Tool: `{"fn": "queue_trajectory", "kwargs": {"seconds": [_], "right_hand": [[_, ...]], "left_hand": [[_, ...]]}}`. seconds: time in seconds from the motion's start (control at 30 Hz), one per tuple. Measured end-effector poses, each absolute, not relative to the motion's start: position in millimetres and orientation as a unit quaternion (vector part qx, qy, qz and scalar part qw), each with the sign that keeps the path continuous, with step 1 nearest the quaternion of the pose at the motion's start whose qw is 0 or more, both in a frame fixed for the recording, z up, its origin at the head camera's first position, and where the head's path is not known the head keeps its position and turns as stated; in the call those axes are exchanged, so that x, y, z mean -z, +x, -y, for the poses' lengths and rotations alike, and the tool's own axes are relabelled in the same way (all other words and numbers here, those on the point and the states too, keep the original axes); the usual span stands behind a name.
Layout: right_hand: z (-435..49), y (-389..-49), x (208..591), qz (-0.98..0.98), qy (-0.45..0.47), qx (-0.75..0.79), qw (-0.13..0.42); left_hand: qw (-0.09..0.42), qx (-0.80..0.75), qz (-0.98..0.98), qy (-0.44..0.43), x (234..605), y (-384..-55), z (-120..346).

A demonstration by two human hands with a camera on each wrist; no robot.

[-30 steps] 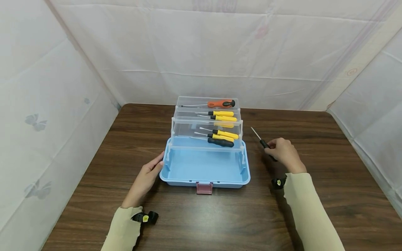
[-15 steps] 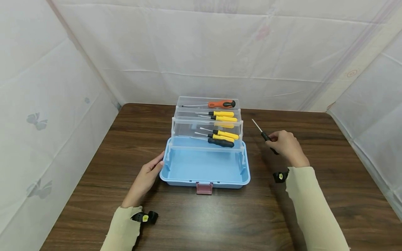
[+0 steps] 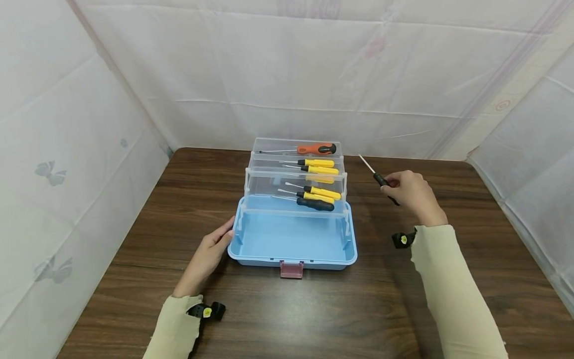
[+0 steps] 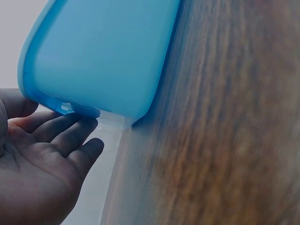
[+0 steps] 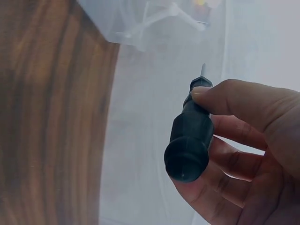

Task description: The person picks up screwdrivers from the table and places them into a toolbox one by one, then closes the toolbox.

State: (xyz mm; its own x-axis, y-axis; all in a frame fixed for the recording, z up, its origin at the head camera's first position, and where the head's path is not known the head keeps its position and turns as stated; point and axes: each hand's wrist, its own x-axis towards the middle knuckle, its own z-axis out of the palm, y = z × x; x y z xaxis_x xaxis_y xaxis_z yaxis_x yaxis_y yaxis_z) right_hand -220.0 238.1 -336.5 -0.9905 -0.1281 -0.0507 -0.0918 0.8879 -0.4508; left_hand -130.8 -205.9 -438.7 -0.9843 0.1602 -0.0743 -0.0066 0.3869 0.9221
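A light blue toolbox (image 3: pixel 291 262) stands unlatched, its clear trays (image 3: pixel 296 184) raised in tiers at the back. My left hand (image 3: pixel 210 254) holds its left rim; in the left wrist view the thumb is at the rim and fingertips (image 4: pixel 89 123) lie under it. To the right, my right hand (image 3: pixel 412 194) pinches a screwdriver with a black handle (image 5: pixel 190 136) between thumb and fingers, raised over the table, shaft pointing away. The trays hold an orange-handled screwdriver (image 3: pixel 316 148), several yellow-handled screwdrivers (image 3: pixel 318 162) and a black-handled screwdriver (image 3: pixel 315 204).
The toolbox rests on a dark wooden table (image 3: pixel 287 319). A pinkish latch (image 3: pixel 291 269) hangs at the box's front. White cloth walls (image 3: pixel 287 75) stand behind the table and at both sides.
My right hand has lifted the black-handled screwdriver and moved it away from me, slightly rightward. The left hand and the toolbox have stayed in place.
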Motion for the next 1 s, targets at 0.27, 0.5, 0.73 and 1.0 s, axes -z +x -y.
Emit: {"fn": "queue_trajectory", "kwargs": {"seconds": [0.27,0.5,0.73,1.0], "right_hand": [[-231.6,-228.8,317.6,-0.972,-0.074,0.224,0.011],[-220.5,-239.6,305.2,-0.970,-0.088,0.228,0.012],[-209.9,-254.3,294.5,-0.968,-0.112,0.221,0.023],[-195.9,-267.3,285.4,-0.968,-0.134,0.209,0.025]], "left_hand": [[0.077,-0.551,-0.830,0.043,438.3,-130.2,206.1],[0.077,-0.550,-0.830,0.043,438.1,-129.9,205.9],[0.075,-0.550,-0.831,0.044,438.4,-129.8,205.9],[0.076,-0.550,-0.831,0.043,437.6,-129.7,206.1]]}}
